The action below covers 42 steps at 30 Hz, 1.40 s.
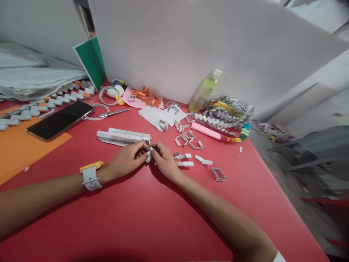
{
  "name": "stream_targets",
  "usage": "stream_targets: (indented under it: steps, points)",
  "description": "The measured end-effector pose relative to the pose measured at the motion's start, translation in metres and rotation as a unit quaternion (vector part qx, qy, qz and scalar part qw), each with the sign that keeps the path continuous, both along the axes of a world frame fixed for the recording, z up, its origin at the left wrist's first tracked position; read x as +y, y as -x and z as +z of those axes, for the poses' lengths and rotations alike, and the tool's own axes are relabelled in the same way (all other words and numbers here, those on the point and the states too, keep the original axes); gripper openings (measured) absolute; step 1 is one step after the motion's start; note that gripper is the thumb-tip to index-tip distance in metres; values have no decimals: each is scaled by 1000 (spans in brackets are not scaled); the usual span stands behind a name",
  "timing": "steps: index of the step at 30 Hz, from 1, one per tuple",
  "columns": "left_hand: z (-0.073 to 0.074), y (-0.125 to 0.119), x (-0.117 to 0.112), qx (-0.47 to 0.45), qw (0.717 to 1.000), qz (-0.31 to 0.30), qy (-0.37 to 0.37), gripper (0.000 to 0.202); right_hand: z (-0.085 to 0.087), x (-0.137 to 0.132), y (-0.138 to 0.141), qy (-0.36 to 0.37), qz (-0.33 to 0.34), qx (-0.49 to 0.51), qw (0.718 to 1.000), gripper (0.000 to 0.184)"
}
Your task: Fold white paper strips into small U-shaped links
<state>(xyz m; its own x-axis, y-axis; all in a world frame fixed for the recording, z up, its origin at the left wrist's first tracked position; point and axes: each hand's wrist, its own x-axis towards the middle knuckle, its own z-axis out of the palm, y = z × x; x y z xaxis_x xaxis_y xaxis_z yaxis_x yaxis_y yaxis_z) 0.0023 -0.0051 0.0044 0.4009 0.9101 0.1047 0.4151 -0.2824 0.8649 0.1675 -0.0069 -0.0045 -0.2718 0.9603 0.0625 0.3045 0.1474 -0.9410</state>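
My left hand (128,159) and my right hand (163,160) meet on the red table (131,218), fingertips pinched together on a small folded strip of grey printed paper (148,157). A white watch with a yellow edge is on my left wrist. Several folded paper pieces (188,140) lie just right of my hands. A stack of long folded paper strips (122,136) lies just beyond my left hand.
A black phone (60,120) rests on orange paper (16,149) at the left, beside a woven paper chain (40,105). Scissors (114,112), tape rolls (109,95), a green bottle (203,91), a pink tube (205,131) and a woven paper bundle (229,114) stand farther back. The table edge drops off at the right.
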Motion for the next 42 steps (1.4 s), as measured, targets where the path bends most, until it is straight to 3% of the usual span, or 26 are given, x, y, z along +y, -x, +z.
stream_targets:
  steps: [42]
  points:
    - [4, -1, -1, 13, 1000, 3, -9, 18, 0, 0, -1, -13, 2, -13, 1000, 15]
